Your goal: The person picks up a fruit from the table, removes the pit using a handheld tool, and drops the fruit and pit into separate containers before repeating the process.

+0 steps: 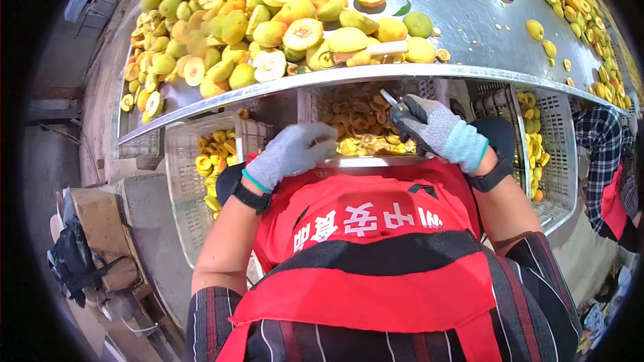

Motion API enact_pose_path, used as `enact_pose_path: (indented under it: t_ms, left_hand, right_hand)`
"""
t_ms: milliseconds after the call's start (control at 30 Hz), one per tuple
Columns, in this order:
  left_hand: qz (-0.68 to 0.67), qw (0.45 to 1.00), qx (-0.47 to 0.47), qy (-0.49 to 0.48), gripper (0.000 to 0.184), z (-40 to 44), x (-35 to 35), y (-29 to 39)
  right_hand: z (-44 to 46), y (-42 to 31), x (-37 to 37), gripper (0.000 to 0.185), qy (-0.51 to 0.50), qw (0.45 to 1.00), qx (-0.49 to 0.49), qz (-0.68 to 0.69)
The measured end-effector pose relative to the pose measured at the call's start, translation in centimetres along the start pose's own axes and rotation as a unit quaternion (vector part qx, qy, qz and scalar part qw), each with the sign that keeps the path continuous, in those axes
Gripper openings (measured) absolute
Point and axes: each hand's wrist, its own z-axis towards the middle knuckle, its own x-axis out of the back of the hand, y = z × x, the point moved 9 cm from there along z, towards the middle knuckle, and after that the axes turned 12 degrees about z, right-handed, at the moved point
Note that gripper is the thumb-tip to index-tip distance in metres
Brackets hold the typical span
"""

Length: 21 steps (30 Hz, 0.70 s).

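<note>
My left hand (290, 155), in a grey knit glove, hovers above the left rim of the crate between my knees. Its fingers are bent and smeared by motion, so whether anything is in them does not show. My right hand (429, 126), gloved in grey with dark fingertips, is closed around a small knife (389, 98) whose short metal blade points up and left. Below the hands, the crate holds brownish peach scraps (355, 117) and yellow peach pieces (367, 145). Halved and whole peaches (302, 33) are heaped on the metal table just beyond.
The metal table's raised rim (349, 75) runs across in front of me. White plastic crates with yellow peach pieces stand at left (181, 188) and right (560, 154). A pale stick (387, 48) lies among the peaches. Another person's checked sleeve (600, 161) is at far right. Cardboard (100, 221) stands left.
</note>
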Motion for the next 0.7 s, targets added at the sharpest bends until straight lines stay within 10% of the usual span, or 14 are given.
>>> enact_pose_path:
  t_ms: [67,167,700]
  left_hand:
    - [0.135,0.976,0.025,-0.168,0.029,1.0,-4.0,-1.3]
    - [0.199,0.966,0.015,-0.167,0.036,5.9,-7.9,-2.4]
    - [0.147,0.944,-0.08,-0.284,0.033,13.6,-32.9,0.9]
  right_hand:
    - [0.2,0.2,1.5,0.033,0.001,0.991,-0.003,-0.133]
    - [0.8,1.1,4.1,0.037,0.041,0.945,-0.026,-0.323]
    - [-0.7,7.0,7.0,0.022,0.05,0.967,-0.021,-0.247]
